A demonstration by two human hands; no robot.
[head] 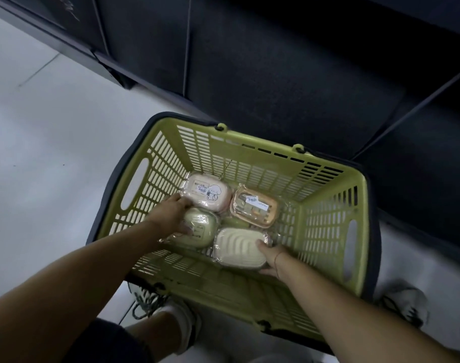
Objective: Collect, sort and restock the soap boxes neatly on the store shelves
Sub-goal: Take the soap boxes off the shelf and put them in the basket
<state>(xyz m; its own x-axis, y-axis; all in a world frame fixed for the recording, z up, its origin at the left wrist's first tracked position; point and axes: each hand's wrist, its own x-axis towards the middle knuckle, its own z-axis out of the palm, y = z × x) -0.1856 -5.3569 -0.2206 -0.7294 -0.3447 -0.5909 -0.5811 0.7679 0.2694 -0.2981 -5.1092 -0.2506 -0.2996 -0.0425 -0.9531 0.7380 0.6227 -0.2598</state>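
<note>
Grey floor (40, 153), basket (365, 205) by dark shelving (276, 61) | four wrapped boxes (253, 205) at basket's left end | left hand (171, 216) on green box (202, 229), grip unclear | right hand (272, 260) pinches white box (239, 248), near edge

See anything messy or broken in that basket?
Nothing spilled or broken. Only a small green box sits half hidden between the white box and the orange box in the basket.

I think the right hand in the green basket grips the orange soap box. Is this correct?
No. The head view shows the right hand in the green basket gripping the cream ribbed soap box. The orange soap box lies farther back, with no hand on it.
</note>
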